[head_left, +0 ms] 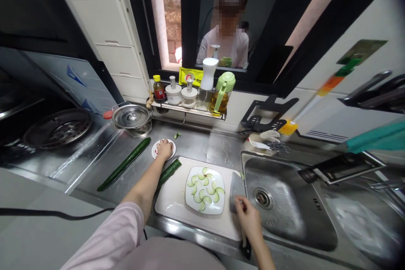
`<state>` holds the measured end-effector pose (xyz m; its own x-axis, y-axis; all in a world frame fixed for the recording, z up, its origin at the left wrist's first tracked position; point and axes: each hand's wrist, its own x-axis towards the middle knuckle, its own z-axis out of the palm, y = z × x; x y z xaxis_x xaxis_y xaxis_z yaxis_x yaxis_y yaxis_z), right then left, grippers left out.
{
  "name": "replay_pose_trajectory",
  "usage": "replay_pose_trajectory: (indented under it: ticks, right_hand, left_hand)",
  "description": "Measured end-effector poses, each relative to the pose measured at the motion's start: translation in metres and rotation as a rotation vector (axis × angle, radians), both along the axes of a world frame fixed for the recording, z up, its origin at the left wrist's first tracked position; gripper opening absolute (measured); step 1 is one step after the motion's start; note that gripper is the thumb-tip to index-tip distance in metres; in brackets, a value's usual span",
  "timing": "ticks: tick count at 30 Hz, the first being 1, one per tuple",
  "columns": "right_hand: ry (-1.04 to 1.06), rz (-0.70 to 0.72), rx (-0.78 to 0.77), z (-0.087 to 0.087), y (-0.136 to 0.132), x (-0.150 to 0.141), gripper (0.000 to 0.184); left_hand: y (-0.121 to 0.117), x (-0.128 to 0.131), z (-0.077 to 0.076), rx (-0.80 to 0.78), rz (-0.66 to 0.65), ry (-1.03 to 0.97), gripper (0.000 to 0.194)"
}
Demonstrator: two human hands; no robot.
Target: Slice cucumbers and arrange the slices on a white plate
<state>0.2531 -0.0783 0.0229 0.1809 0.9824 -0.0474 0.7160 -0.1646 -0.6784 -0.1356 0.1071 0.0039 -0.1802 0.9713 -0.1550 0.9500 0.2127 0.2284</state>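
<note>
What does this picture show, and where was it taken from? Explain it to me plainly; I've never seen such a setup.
There is no robot here: a person works with bare hands, and the single picture comes from a camera on their head, looking forward and down.

On the metal counter lies a cutting board. It carries a large plate of pale green crescent slices, a piece of cucumber and a knife. A long cucumber lies to the left; the sink is to the right.

The left hand is at a small plate with red bits; its grip is unclear. The right hand is at the knife, but I can't tell whether it holds it.
</note>
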Motion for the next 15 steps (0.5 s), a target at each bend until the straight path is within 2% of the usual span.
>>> replay_pose_trajectory:
  ticks: [2,4,7,9,12,15]
  right_hand:
    - [0.011,-0.003,-0.003,-0.001,-0.001,0.000,0.053]
    - [0.021,-0.010,-0.005,-0.001,-0.002,0.000,0.053]
    - [0.051,-0.016,0.012,0.002,-0.002,-0.005,0.052]
    - [0.093,-0.017,0.024,0.006,0.001,-0.012,0.052]
    - [0.206,-0.019,0.042,0.017,0.008,-0.029,0.051]
    - [0.400,0.001,0.067,0.033,0.016,-0.053,0.050]
  left_hand:
    - [-0.002,0.000,0.002,0.013,0.020,-0.027,0.021]
    - [-0.004,0.001,0.007,0.066,0.103,-0.087,0.017]
    - [-0.009,0.017,0.018,0.206,0.353,-0.269,0.016]
    - [-0.018,0.040,0.028,0.305,0.478,-0.498,0.016]
    - [-0.047,0.093,0.040,0.382,0.438,-0.969,0.015]
    - [-0.092,0.147,0.051,0.322,0.239,-1.316,0.013]
